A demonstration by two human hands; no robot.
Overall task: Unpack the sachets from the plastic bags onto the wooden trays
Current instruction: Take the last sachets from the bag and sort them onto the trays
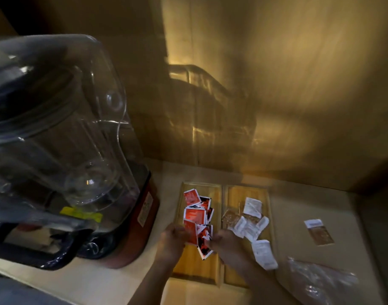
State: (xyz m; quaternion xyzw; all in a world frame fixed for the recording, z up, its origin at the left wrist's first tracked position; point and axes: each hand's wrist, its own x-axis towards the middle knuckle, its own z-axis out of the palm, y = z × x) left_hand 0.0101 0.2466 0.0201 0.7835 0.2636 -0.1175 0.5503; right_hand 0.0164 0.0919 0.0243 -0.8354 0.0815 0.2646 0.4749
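Two wooden trays lie side by side on the counter. The left tray [196, 269] holds several red sachets [195, 215]. The right tray [234, 193] holds several white and brown sachets [251, 216]. My left hand [172, 241] and my right hand [227, 244] meet over the near half of the left tray, both pinching red sachets [203, 236] there. One white sachet [264, 254] hangs over the right tray's edge. A clear plastic bag [320, 279] lies crumpled at the lower right.
A large blender [63, 150] with a clear jug and red base fills the left side, close to the left tray. A single brown sachet [319, 231] lies on the counter to the right. A wooden wall rises just behind the trays.
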